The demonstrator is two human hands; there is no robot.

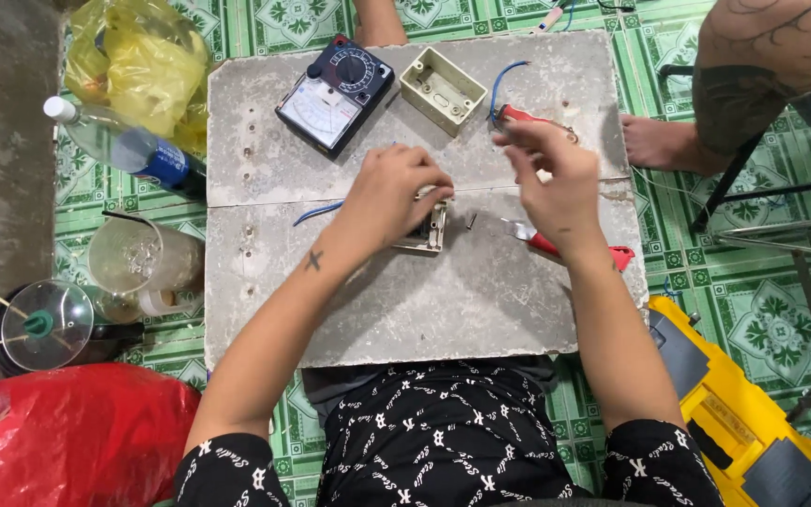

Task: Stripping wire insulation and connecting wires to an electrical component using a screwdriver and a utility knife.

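Left hand is clamping the switch module, right hand is hovering loose-fingered, risking nudging the small screw off the table.

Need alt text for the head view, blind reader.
Seen from above, a seated person's left hand presses a small beige switch part onto a grey slab while the right hand hovers open; a meter, beige box and red pliers lie nearby.

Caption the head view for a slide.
Left hand holds a beige switch part on a grey slab; right hand hovers beside it.
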